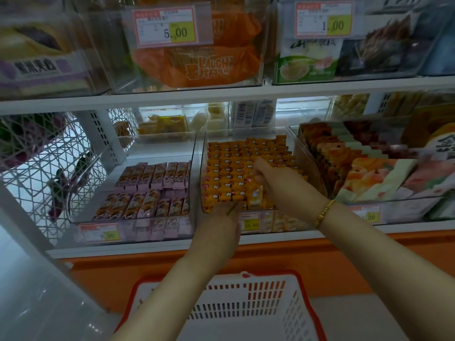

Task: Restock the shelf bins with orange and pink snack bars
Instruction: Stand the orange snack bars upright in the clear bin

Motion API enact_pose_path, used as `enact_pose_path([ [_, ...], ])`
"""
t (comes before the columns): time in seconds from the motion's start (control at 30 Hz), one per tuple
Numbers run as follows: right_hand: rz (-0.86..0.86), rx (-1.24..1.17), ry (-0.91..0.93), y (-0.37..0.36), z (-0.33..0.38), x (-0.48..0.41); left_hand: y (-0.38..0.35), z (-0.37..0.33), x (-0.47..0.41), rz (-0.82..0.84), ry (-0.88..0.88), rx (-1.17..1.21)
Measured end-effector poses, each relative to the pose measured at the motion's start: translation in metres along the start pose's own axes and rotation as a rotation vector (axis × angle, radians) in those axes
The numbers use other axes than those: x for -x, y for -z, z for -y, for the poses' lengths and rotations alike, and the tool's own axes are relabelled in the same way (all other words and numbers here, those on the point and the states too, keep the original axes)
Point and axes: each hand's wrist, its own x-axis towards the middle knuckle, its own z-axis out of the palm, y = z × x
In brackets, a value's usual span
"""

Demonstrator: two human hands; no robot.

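Observation:
A clear bin (248,134) in the middle of the lower shelf is packed with rows of orange snack bars (229,168). My right hand (273,178) is inside it and grips one orange bar (254,196) at the front right of the rows. My left hand (219,217) rests against the bin's front wall, fingers over the rim touching the front row. To the left, another clear bin (194,188) holds two rows of pink snack bars (150,190).
A white and red shopping basket (246,306) sits below my arms in front of the orange shelf base. A white wire basket (49,168) hangs at left. A bin of mixed packets (369,173) stands at right. More bins line the upper shelf (197,94).

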Motion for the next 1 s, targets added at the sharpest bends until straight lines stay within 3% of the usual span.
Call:
enact_pose_path([
  [0.1,-0.198,-0.091,0.005,0.020,0.003,0.002,0.005,-0.002,0.004,0.009,0.049,0.198],
  [0.23,-0.439,-0.449,-0.123,0.048,0.005,0.001,0.023,-0.007,0.011,-0.199,0.228,0.637],
  [0.33,-0.352,-0.894,-0.284,0.057,-0.001,-0.003,0.039,-0.010,0.012,-0.063,0.274,1.042],
  [0.43,-0.191,-1.040,-0.361,0.056,-0.003,-0.003,0.046,-0.010,0.015,-0.035,0.316,1.247],
  [0.8,-0.002,-1.215,-0.429,0.048,-0.011,-0.004,0.052,0.005,0.017,0.010,0.364,1.362],
  [1.0,0.078,-1.240,-0.381,0.047,-0.014,-0.003,0.051,0.007,0.016,-0.015,0.374,1.294],
])
